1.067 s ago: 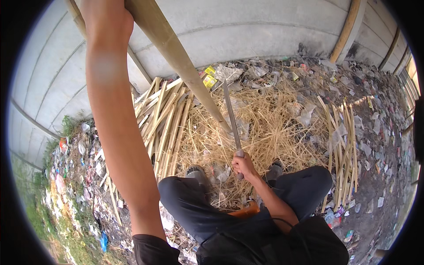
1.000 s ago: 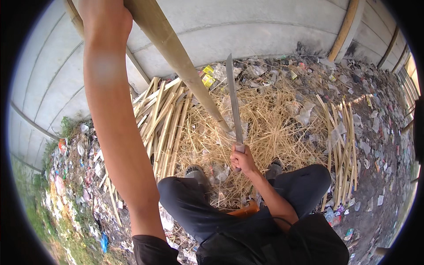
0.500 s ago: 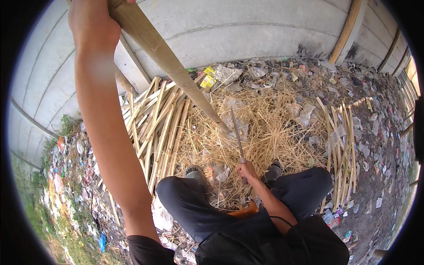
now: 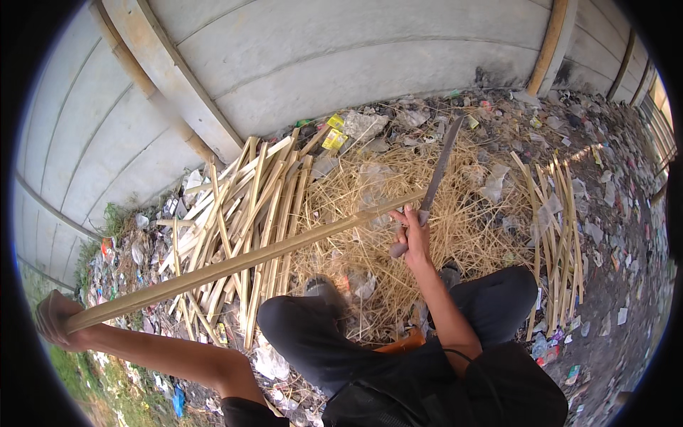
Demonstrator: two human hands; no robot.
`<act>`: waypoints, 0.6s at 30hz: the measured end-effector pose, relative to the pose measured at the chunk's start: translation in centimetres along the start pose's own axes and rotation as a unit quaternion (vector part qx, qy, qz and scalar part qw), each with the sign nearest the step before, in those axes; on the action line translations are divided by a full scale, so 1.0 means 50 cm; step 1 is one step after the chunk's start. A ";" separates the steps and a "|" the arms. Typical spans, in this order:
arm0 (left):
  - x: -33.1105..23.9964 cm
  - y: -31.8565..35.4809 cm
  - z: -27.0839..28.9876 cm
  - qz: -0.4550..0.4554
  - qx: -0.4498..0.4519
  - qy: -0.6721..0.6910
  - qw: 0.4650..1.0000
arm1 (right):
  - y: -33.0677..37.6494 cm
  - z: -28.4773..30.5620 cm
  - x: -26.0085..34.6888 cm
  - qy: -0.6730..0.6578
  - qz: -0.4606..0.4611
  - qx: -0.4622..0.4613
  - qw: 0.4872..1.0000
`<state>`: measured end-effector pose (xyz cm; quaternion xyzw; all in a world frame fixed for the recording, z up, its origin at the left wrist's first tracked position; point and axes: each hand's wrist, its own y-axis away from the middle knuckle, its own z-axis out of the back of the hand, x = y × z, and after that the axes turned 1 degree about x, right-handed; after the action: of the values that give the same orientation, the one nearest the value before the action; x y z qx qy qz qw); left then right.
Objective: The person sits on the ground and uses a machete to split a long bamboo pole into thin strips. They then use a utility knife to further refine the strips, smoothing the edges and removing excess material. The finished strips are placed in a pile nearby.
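Observation:
A long bamboo strip [image 4: 249, 256] slants across the view, low at the left and higher toward the middle. My left hand [image 4: 58, 320] is closed round its lower end, far out at the left. With my right hand [image 4: 415, 231] I grip a machete [image 4: 442, 160], its long dark blade pointing up and away and its handle end showing below the fingers. The strip's other end meets my right fingertips beside the base of the blade; whether those fingers also hold the strip I cannot tell.
Split bamboo strips [image 4: 267, 203] lie piled to the left, and a smaller bundle [image 4: 558, 235] lies at the right. Straw-like shavings [image 4: 356, 256] cover the ground between my feet. Scattered rubbish [image 4: 612, 235] surrounds them. A concrete panel wall [image 4: 384, 64] runs behind.
My left hand has swung down to the far left, bringing the bamboo from steep to a low slant. My right hand has risen slightly, and the machete now tilts to the right.

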<state>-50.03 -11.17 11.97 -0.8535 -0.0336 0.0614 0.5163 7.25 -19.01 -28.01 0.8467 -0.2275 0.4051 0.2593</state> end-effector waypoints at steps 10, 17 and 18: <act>0.050 0.250 0.089 -0.116 -0.051 0.009 0.992 | -0.058 0.015 0.133 -0.196 0.120 0.017 0.973; 0.106 0.470 0.504 0.050 -0.476 -0.377 0.793 | -0.100 0.017 0.271 -0.262 0.202 0.054 0.942; 0.127 0.504 0.547 0.112 -0.513 -0.393 0.755 | -0.108 0.015 0.296 -0.250 0.226 0.050 0.940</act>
<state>-47.74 1.88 -23.38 -0.8887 -0.1643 0.4226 -0.0678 19.31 -17.95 -17.87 0.8587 -0.4503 0.2389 0.0531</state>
